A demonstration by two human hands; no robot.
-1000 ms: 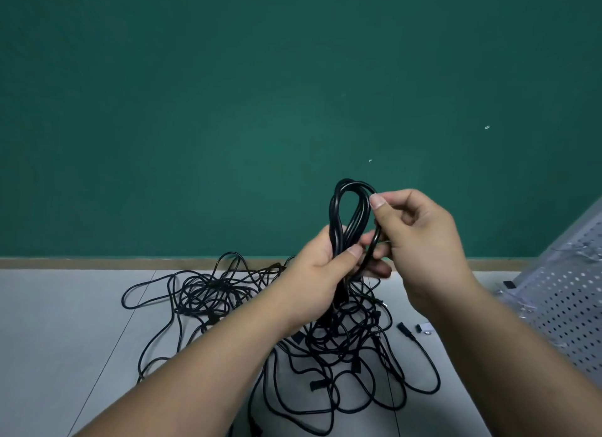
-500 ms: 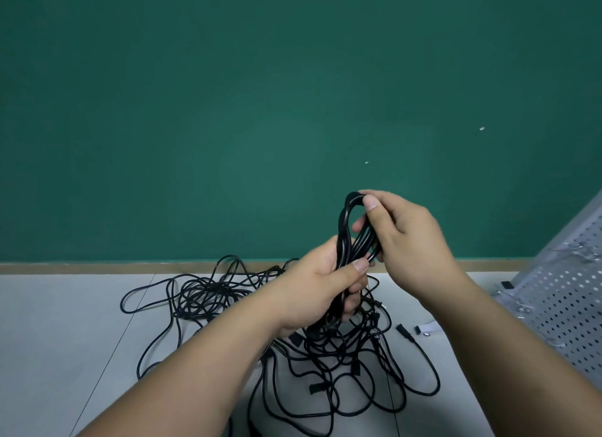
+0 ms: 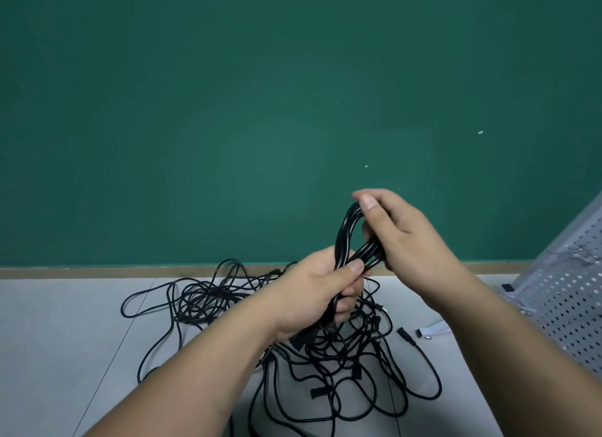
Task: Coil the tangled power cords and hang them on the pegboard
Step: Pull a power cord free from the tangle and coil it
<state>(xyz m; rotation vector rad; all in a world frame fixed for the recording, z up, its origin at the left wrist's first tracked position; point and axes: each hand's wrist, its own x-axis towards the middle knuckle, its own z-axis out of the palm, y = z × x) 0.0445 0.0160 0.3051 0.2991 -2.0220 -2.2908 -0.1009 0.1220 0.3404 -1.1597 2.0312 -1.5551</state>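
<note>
A black power cord folded into a narrow coil (image 3: 344,238) stands upright between my hands. My left hand (image 3: 316,290) grips the coil's lower part, thumb across the strands. My right hand (image 3: 400,231) holds the coil's top loop, thumb on the bend and fingers curled round the strands. Below them a tangle of black cords (image 3: 325,345) with several plugs sprawls over the grey floor. A white pegboard (image 3: 566,293) leans at the right edge.
A green wall (image 3: 260,111) with a brown skirting strip rises behind the cords. A loose black plug (image 3: 405,335) and a small white strip (image 3: 431,330) lie on the floor between the tangle and the pegboard.
My right hand has slid up over the coil's top loop and now covers it. The coil has dropped a little and tilted right. My left hand keeps its grip.
</note>
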